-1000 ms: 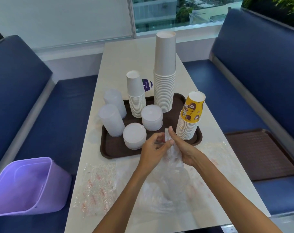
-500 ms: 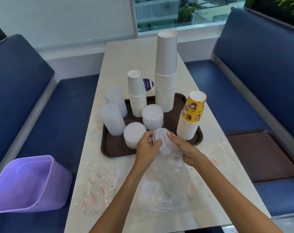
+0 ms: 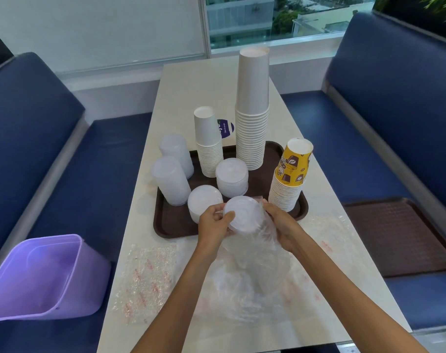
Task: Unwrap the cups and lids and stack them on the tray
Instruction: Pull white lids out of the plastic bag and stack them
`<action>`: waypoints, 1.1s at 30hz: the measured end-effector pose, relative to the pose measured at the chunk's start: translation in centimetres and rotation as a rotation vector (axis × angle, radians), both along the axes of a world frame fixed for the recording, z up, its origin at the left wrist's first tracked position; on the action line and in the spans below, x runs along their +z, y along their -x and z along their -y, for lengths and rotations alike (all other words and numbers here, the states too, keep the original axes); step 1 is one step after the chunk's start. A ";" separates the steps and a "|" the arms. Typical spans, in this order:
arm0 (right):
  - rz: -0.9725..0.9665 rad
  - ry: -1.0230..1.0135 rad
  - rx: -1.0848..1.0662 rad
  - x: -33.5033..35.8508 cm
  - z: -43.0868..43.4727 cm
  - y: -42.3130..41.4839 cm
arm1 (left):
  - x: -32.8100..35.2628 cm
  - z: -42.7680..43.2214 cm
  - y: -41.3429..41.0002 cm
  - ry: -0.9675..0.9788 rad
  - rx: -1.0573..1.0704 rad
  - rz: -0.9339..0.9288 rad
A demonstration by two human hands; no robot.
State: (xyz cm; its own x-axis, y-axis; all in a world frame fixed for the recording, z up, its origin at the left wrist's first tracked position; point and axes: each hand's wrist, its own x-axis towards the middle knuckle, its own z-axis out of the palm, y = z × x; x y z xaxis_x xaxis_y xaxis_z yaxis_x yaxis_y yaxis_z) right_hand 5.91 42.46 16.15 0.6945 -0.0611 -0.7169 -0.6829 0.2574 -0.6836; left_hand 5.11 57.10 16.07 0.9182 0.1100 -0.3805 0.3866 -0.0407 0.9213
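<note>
A stack of clear lids [image 3: 245, 216] pokes out of a clear plastic wrapper [image 3: 252, 253] just in front of the brown tray [image 3: 171, 222]. My left hand [image 3: 214, 225] grips the top of the lid stack, thumb on the top lid. My right hand [image 3: 280, 225] holds the wrapper's open edge on the right side of the stack. On the tray stand a tall white cup stack [image 3: 252, 108], a short white cup stack [image 3: 208, 141], a yellow printed cup stack [image 3: 290, 171], two lid stacks [image 3: 204, 205] [image 3: 232, 177] and two clear cup stacks [image 3: 169, 180] [image 3: 176, 154].
Empty plastic wrappers with red print [image 3: 145, 278] lie on the white table [image 3: 199, 85] near me. A purple bin [image 3: 41, 276] sits on the left blue bench. A second brown tray [image 3: 395, 235] lies on the right bench.
The wrapper's mouth has been pulled open and down, and the lid stack has come up out of it. Both hands shifted slightly forward toward the tray.
</note>
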 end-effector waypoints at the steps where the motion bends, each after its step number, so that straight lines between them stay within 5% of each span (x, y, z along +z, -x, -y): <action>1: 0.002 0.012 0.008 -0.2 0.0 -0.1 | 0.0 -0.1 0.0 0.013 0.004 -0.012; 13: 0.140 -0.133 -0.060 -1.2 1.1 0.4 | 2.2 -2.4 -3.5 0.121 0.195 0.027; 21: 0.128 -0.153 -0.075 -1.3 1.3 0.0 | 0.3 -4.8 -5.5 -0.083 0.341 -0.011; 33: 0.110 -0.136 -0.067 -1.1 1.5 -0.7 | -1.4 -4.0 -5.4 -0.508 0.206 0.056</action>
State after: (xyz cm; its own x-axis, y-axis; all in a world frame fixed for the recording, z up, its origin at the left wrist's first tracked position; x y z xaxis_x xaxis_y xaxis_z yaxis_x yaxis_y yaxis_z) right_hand 6.63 41.00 15.06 0.7670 -0.0175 -0.6414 -0.5839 0.3954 -0.7090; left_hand 10.47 61.08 14.66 0.8756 0.4466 -0.1838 0.3845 -0.4143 0.8250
